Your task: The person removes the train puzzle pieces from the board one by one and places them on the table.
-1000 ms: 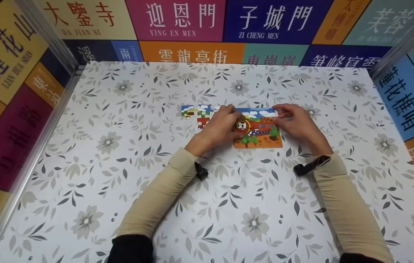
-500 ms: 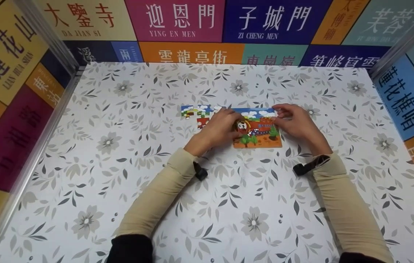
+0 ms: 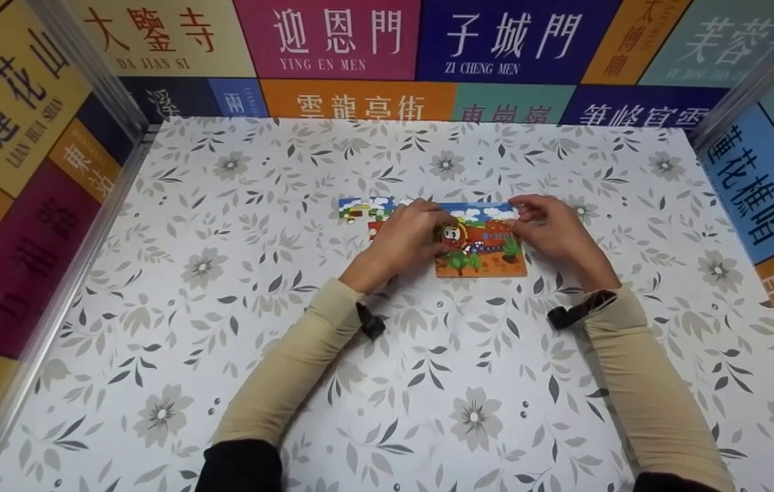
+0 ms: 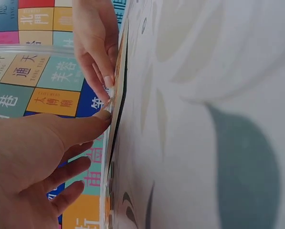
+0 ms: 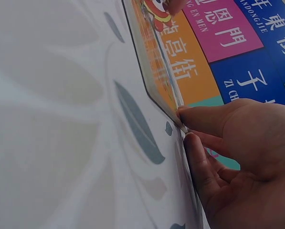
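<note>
A jigsaw puzzle board [image 3: 496, 260] printed with a train scene lies flat near the table's middle. My left hand [image 3: 407, 236] covers the board's left part. Its thumb [image 4: 92, 125] reaches the board, and the other fingers in the left wrist view are bent and free. At the fingertips is a puzzle piece with a smiling train face [image 5: 155, 10], which looks tilted up in the right wrist view. My right hand [image 3: 554, 222] holds the board's far right corner between thumb [image 5: 204, 117] and a bent finger. The board's left side is hidden.
Loose puzzle pieces [image 3: 366, 206] with sky and cloud prints lie left of the board, beside a red piece [image 3: 374, 227] partly covered by the left hand. The table [image 3: 291, 410] has a floral cover. Panels with large characters [image 3: 332, 41] stand behind it and at both sides.
The left hand shifts very slightly toward the left, covering more of the red piece. The face piece at its fingertips changes its angle a little. The right hand stays in place.
</note>
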`<state>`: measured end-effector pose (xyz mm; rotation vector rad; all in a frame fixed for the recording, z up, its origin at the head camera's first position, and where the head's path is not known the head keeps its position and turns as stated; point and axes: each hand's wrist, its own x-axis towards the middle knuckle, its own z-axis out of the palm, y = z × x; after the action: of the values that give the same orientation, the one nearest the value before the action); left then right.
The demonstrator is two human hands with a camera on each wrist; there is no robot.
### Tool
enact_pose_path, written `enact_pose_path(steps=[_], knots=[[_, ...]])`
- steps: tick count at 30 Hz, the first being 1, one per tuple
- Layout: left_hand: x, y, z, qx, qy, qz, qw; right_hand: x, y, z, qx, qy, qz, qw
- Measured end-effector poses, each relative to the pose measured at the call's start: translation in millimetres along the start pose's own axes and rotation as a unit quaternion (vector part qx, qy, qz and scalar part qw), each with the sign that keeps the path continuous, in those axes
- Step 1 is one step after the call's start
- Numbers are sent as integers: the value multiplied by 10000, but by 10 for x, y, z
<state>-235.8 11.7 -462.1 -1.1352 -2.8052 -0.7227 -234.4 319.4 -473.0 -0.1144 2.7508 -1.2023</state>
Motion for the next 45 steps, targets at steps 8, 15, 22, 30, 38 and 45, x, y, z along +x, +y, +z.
enact_pose_path(steps=[8, 15, 22, 30, 38, 45], knots=[[-25, -38, -17, -151, 243, 21, 9996, -7, 2, -15, 31, -48, 3, 10000], [-28, -39, -41, -293, 170, -128, 9993, -11, -3, -5, -31, 62, -145, 9999], [-75, -94, -77, -526, 305, -252, 9978, 3, -2, 3, -18, 48, -51, 10000], [-119, -181, -154, -888, 544, -369, 9939, 5, 14, -12, 6, 39, -27, 10000], [-175, -252, -274, -995, 730, -405, 9915, 2, 22, -7, -36, 60, -94, 9999], [-336, -405, -418, -1132, 880, -445, 9887, 6, 15, 15, -40, 104, -190, 9998]])
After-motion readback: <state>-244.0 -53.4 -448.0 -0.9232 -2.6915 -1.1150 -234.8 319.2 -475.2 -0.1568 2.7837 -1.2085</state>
